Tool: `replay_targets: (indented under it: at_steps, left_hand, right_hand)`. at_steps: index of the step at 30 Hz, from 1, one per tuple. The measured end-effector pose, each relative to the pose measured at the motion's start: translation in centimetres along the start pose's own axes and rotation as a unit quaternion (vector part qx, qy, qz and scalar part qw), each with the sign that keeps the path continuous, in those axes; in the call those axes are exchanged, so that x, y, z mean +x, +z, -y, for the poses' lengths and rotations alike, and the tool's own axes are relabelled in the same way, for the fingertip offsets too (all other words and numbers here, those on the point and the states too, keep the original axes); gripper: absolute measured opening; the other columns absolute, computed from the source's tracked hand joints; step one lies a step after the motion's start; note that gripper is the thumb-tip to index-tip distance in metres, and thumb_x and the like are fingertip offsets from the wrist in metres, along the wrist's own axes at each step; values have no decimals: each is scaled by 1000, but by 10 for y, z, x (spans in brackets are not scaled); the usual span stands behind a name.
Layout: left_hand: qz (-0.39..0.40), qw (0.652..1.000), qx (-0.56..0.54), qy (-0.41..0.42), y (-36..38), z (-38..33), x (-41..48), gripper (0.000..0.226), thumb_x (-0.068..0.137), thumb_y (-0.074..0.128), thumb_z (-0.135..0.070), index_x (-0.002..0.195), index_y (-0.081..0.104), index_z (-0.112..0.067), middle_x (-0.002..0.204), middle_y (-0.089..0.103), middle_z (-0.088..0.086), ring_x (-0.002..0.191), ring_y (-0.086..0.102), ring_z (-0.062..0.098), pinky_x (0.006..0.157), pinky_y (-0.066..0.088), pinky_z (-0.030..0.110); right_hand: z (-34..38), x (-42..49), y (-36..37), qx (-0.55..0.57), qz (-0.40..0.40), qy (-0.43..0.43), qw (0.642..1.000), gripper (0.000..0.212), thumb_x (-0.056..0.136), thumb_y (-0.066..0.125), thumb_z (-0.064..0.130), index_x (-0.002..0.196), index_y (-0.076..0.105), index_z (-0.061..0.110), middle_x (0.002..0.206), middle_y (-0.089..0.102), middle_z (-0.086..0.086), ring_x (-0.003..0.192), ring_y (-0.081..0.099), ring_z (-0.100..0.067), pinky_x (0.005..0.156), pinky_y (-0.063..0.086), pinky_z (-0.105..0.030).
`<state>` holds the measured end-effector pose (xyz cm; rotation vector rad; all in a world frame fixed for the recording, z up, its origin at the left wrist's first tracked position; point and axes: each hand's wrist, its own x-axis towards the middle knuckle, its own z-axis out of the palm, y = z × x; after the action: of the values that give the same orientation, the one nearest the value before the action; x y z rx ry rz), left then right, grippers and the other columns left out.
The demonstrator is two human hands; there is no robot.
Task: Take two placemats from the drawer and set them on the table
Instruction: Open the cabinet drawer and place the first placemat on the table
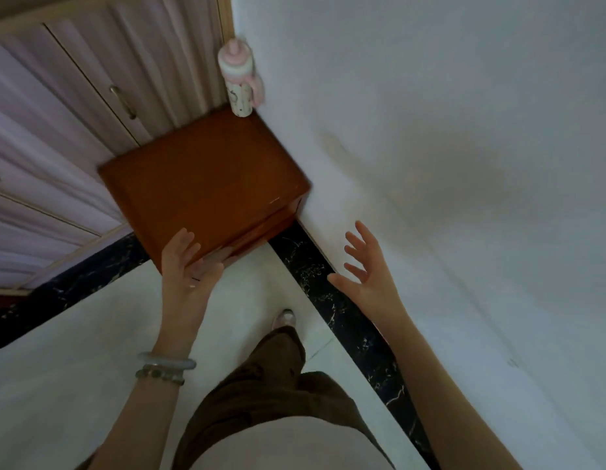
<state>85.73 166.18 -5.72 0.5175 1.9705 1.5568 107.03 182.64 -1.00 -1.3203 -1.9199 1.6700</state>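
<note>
A small brown wooden cabinet (200, 184) stands in the corner against the white wall. Its drawer front (261, 228) faces down toward me and looks closed. My left hand (188, 262) is at the cabinet's near top edge, fingers spread, touching or just over the front edge. My right hand (366, 266) hovers open to the right, over the dark floor border near the wall, holding nothing. No placemats are visible.
A pink and white bottle (239, 79) stands at the cabinet's far corner. Pale wardrobe doors with metal handles (123, 101) lie to the left. The floor is white tile with a dark marbled border (328, 293). My leg and shoe (284, 318) are below.
</note>
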Motion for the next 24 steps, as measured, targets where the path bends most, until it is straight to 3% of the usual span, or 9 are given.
replay_targets:
  at_steps: [4,7,11,15,20,24]
  left_hand:
    - [-27,1000,-7,-13,15,-8,-5,69,79,68,-24,138,33,-35,145,40,-2,129,45,12,102,42,33]
    - [-63,997,-23,-30,23,-7,-13,67,77,68,-26,136,36,-33,141,43,-5,128,47,16,105,43,42]
    - [-103,993,-8,-54,35,0,-40,66,84,71,-23,138,34,-35,128,45,-30,121,47,-4,105,40,32]
    - [-139,988,-9,-64,50,6,-72,67,81,70,-32,133,31,-50,141,40,-19,130,42,1,104,37,26]
    - [-186,978,-35,-92,77,22,-117,73,83,70,-27,144,30,-32,148,38,-8,133,41,9,108,36,30]
    - [-200,970,-78,-113,96,39,-145,70,83,69,-26,142,34,-32,144,42,-12,132,42,9,107,37,30]
  right_hand:
    - [5,25,-14,0,41,-2,999,87,80,73,7,131,22,55,148,36,3,135,38,-17,111,35,-44]
    - [7,41,-19,3,85,-3,996,85,81,73,6,132,22,53,144,37,8,134,37,-16,111,35,-40]
    - [-2,54,-19,-22,147,-2,989,87,81,71,5,146,20,34,144,36,6,132,38,-13,107,37,-30]
    - [-15,58,-20,-36,207,-7,978,90,81,71,7,149,18,29,148,35,4,130,38,-8,101,36,-21]
    - [-37,47,-32,-37,247,-17,968,88,81,72,8,148,20,32,148,35,5,129,38,-6,102,35,-23]
    - [-58,37,-40,-43,258,-15,965,85,81,71,7,147,23,30,148,36,3,129,38,-8,102,35,-24]
